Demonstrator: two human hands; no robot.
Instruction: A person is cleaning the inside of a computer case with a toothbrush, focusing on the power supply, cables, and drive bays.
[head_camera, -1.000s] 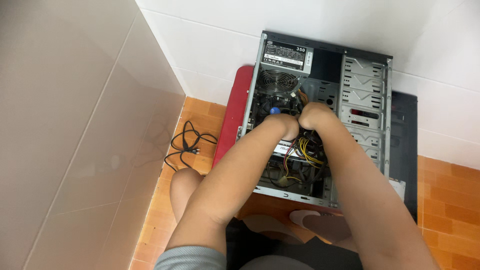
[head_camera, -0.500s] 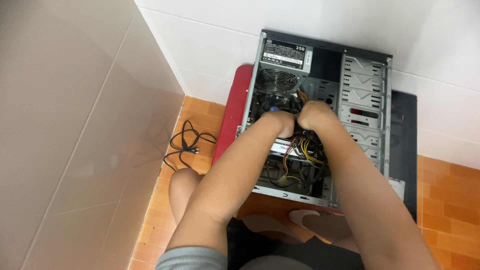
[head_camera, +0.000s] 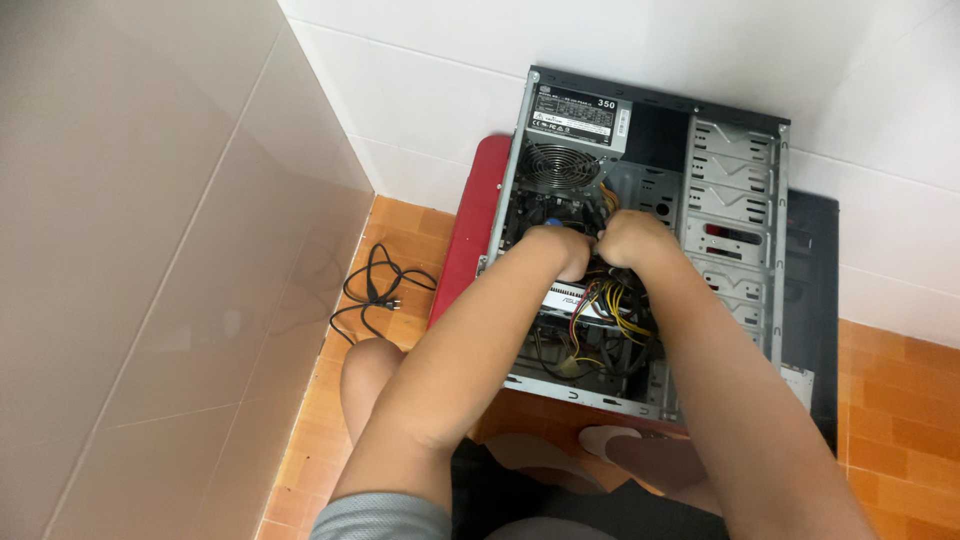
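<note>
An open desktop computer case (head_camera: 738, 210) lies on its side against the white wall, on a red stool (head_camera: 470, 240). Both my hands reach inside it, side by side, over the motherboard area below the power supply (head_camera: 573, 128). My left hand (head_camera: 560, 248) is curled with its fingers tucked down among the parts. Fingers of my right hand (head_camera: 632, 238) are bent around a bundle of cables next to it. Yellow, red and black wires (head_camera: 610, 300) spill out beneath both hands. What the fingers of my left hand grip is hidden.
A black power cord (head_camera: 378, 290) lies coiled on the orange tiled floor, left of the stool. A black side panel (head_camera: 812, 300) stands behind the case on the right. The empty metal drive bays (head_camera: 735, 190) fill the case's right side. My knees and feet are below.
Both hands have stayed together inside the case, shifting only slightly. Case, stool and cord have not moved.
</note>
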